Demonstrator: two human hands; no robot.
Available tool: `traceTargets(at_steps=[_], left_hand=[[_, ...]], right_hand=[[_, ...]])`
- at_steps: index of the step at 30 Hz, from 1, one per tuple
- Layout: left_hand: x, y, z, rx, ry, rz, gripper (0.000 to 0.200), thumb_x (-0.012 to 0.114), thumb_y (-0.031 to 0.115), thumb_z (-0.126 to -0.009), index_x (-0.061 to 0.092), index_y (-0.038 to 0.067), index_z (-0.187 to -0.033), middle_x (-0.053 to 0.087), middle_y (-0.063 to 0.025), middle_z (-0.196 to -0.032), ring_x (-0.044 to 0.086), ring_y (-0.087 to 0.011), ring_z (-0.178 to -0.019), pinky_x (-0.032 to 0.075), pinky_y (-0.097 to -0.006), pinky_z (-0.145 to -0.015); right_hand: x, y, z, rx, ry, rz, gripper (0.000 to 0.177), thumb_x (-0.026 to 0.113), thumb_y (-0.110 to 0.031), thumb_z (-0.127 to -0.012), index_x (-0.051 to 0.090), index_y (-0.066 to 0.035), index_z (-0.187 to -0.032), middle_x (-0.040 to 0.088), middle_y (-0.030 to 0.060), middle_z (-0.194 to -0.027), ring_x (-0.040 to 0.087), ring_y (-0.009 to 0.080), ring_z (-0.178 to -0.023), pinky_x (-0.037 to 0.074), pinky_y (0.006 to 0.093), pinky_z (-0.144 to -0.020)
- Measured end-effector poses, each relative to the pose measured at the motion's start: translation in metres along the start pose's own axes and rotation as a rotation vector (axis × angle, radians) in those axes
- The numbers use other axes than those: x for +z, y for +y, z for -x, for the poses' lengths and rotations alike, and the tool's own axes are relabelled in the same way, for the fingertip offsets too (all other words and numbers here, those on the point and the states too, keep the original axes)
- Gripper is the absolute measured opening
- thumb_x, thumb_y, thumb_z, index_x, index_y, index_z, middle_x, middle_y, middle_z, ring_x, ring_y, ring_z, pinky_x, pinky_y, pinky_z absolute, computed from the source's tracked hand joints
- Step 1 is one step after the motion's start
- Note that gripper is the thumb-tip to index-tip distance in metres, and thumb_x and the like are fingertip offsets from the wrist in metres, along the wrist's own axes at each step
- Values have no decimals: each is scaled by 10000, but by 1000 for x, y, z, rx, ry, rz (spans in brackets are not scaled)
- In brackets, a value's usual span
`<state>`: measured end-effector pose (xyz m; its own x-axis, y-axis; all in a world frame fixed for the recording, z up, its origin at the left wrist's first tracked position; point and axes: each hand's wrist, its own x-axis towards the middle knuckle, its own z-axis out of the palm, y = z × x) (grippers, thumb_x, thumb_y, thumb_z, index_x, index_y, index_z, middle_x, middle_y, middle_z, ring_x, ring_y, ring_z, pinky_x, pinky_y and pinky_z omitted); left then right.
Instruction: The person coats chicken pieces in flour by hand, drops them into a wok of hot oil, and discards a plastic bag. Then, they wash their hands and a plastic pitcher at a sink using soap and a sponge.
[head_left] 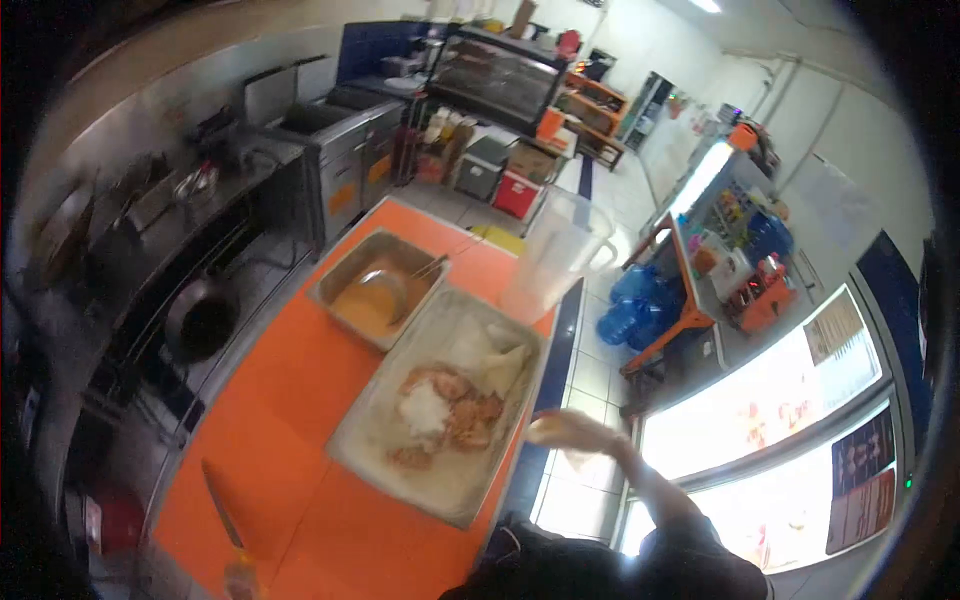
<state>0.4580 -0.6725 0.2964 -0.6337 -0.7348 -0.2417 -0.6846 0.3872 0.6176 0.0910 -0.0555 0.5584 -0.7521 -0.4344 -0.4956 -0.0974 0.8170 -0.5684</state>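
Note:
My right hand point(575, 432) is just beyond the right edge of a large metal tray point(365, 455), blurred, so its fingers and anything in them cannot be made out. In the tray lie reddish-brown pieces point(475, 418) with a mound of white powder point(425, 410), and pale folded material point(505, 370) near the far right corner. Behind it, a smaller metal pan point(335, 290) holds orange-brown liquid and a round metal ladle or bowl point(383, 293). My left hand is not in view.
The trays stand on an orange table point(270, 430), with a clear plastic pitcher point(545, 255) at the far right corner. A knife point(222, 505) lies near left. Stoves point(205, 310) line the left; blue bottles point(635, 310) and lit display coolers point(760, 430) are right.

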Motion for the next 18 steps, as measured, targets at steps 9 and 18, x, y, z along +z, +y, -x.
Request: traceTargets(at_steps=[9,18], left_hand=[[81,169,142,-123,-629,850,336,629,287,-869,596,115,-1155,669,-65,-1005,634,-185,-821,506,-339,-695],[126,363,152,206,-1039,278,322,557,228,-947,601,26,-1194,643,-111,-1008,609,-199,-926,501,-322,-751]], right_hand=[[168,-31,-71,-589,-445,-185,406,577,-283,-954,536,-71,-1298,602,113,-1229,546,252,-1172,414,395,-1005],[137,3,-56,-193,-185,-869,251,605,-245,-924,589,-16,-1025,630,37,-914,614,156,-817,504,320,-791]])
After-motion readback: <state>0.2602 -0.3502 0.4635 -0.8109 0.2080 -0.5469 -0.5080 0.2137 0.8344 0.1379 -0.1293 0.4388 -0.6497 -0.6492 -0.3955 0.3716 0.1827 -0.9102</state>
